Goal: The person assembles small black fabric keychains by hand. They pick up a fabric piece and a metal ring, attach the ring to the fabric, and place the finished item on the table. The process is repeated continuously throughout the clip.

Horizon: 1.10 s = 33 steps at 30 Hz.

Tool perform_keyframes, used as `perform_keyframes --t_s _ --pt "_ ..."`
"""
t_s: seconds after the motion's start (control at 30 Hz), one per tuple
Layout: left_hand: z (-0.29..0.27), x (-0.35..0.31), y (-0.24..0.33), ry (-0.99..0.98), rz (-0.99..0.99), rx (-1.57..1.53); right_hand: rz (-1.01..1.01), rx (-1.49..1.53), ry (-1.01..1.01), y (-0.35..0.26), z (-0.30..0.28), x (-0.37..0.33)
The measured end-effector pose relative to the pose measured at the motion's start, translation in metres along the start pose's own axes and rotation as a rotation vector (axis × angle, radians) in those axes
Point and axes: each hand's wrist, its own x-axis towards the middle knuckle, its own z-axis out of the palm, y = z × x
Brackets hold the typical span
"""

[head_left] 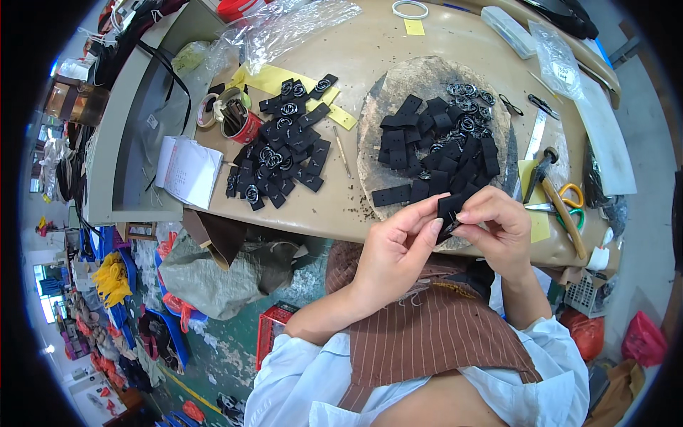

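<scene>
My left hand [398, 245] and my right hand [494, 228] meet above the near table edge, both pinching one small black leather tab [450, 208]. Just beyond them lies a round grey work pad [427, 75] with a loose pile of black tabs [427, 153] and several metal rings [469, 107]. To the left on the beige table [370, 50] sits a second heap of black tabs fitted with rings [284, 146].
A hammer [551, 185], orange-handled scissors [573, 199] and a metal ruler [536, 135] lie right of the pad. A red tin of tools [238, 121], tape roll [206, 110], paper pad [186, 171] and plastic bags [292, 25] are left. Bags and a red crate [274, 331] sit on the floor.
</scene>
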Motion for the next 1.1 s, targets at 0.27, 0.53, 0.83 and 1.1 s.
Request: perform_keyframes --t_s 0.27,0.53,0.83,1.1 --pt "-0.005 -0.004 0.000 -0.059 0.078 0.220 0.071 0.067 -0.015 -0.001 0.000 -0.001" --pt "-0.017 0.009 -0.003 -0.215 0.272 0.643 0.237 0.134 -0.129 0.000 0.002 0.004" --pt "-0.016 0.003 -0.018 0.114 0.045 0.000 0.326 0.333 0.056 0.001 0.011 -0.002" --pt "-0.009 0.000 -0.021 0.171 0.271 0.036 0.019 0.035 -0.023 -0.001 0.017 0.003"
